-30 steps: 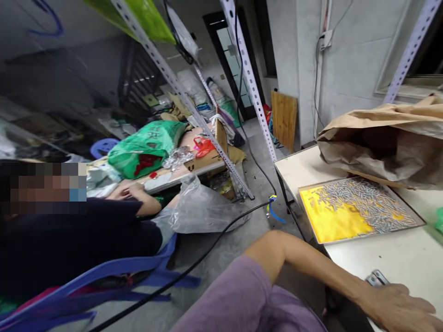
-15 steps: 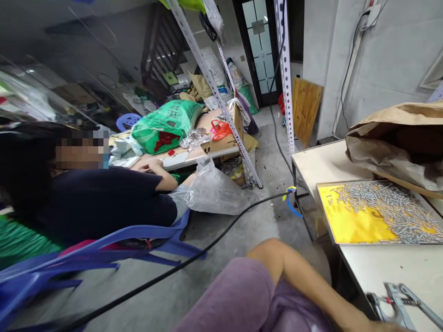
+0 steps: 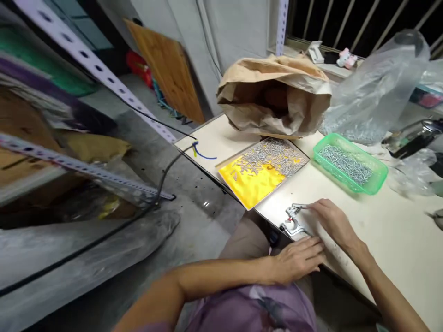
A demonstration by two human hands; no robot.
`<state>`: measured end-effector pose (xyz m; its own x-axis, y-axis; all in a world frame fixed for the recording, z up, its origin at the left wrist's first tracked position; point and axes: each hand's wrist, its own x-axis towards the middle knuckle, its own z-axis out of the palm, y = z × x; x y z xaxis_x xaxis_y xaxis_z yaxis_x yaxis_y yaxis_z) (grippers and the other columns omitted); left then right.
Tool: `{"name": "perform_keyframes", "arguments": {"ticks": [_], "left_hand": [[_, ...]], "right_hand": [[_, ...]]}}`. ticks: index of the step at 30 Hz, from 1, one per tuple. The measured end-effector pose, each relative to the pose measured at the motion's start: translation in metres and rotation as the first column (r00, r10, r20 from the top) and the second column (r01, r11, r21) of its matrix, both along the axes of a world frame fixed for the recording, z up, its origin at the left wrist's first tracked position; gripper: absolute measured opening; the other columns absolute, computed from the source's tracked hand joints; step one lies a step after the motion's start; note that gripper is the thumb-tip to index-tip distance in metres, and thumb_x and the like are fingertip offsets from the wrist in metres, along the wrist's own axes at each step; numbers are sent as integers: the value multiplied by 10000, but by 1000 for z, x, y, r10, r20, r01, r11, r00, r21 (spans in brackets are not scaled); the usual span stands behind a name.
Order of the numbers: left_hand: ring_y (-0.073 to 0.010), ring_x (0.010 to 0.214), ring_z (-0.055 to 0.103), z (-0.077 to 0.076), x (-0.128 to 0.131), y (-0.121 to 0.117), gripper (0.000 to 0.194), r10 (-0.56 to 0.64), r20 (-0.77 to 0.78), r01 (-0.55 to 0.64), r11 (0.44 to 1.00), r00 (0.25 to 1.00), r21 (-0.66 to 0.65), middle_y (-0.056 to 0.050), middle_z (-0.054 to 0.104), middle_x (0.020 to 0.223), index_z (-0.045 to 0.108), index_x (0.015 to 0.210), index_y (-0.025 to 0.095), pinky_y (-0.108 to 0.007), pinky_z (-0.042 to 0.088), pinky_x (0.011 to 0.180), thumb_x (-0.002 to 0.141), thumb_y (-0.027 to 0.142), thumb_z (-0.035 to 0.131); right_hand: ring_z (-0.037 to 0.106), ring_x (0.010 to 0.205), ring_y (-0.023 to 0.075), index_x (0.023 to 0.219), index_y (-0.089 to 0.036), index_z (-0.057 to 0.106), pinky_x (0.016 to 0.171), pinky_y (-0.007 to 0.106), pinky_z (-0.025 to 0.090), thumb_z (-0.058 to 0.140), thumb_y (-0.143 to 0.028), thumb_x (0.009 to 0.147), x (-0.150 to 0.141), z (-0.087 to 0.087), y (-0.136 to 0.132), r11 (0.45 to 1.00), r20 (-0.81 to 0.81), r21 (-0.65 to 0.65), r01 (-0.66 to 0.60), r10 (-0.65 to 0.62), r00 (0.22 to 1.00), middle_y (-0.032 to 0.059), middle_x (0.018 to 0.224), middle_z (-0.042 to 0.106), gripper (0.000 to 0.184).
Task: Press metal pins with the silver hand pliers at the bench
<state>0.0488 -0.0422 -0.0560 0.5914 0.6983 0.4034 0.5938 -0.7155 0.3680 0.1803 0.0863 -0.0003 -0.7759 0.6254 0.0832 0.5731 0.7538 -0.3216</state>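
One steel hand tool, C-shaped at its head, lies at the edge of one smooth table. Two bare hands: right hand half-curled, fingertips at one handle; left hand palm down, fingers loosely bent beside the other. Blur hides whether either grips. Beyond: one yellow-floored tray, one green plastic tub, one crumpled paper bag.

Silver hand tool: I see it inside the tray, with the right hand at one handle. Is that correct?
Not inside: the head view shows the silver hand tool outside the tray, by the near edge of the table. The right hand is at one handle.
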Motion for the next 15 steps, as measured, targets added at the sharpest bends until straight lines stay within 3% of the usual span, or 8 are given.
{"name": "perform_keyframes", "arguments": {"ticks": [4, 8, 10, 13, 15], "left_hand": [[-157, 1160, 530, 5, -14, -12, 217, -63, 25, 64, 997, 998, -35, -61, 666, 1085, 644, 1014, 168, -310, 392, 1061, 933, 245, 458], [-118, 1117, 553, 16, -42, -28, 217, 69, -119, -90, 979, 990, -181, 5, 675, 1069, 653, 1069, 263, -234, 428, 1024, 912, 295, 506], [-111, 1138, 544, 20, -57, -31, 236, 132, -192, -172, 964, 972, -205, 5, 660, 1114, 649, 1092, 274, -208, 430, 1018, 907, 327, 511], [-111, 1209, 492, 25, -81, -17, 276, 256, -253, -307, 933, 933, -190, -12, 626, 1188, 634, 1133, 238, -202, 379, 1061, 930, 321, 467], [-150, 1242, 461, 27, -100, 5, 318, 437, -267, -482, 866, 859, -134, -51, 594, 1235, 617, 1159, 185, -260, 349, 1092, 949, 314, 417]], "right_hand": [[517, 775, 183, 803, -204, 625, 685, 296, 370, 513, -132, 843, -39, 2, -24, 973, 189, 29, -227, 218, 957, 42, 796, 621, 139], [513, 742, 194, 714, -209, 614, 651, 315, 344, 541, -57, 758, -52, 0, -31, 921, 245, 145, -361, 320, 915, 47, 765, 616, 174], [516, 707, 206, 690, -230, 613, 625, 328, 350, 534, -34, 703, -50, -12, -24, 888, 188, 219, -403, 367, 911, 44, 743, 614, 212], [525, 679, 226, 710, -274, 625, 589, 354, 376, 514, -74, 675, -46, -45, -6, 837, 19, 283, -468, 483, 875, 61, 732, 609, 232], [560, 736, 234, 797, -311, 651, 612, 361, 416, 507, -132, 710, -43, -67, 2, 866, -63, 218, -451, 473, 879, 77, 837, 642, 246]]}}
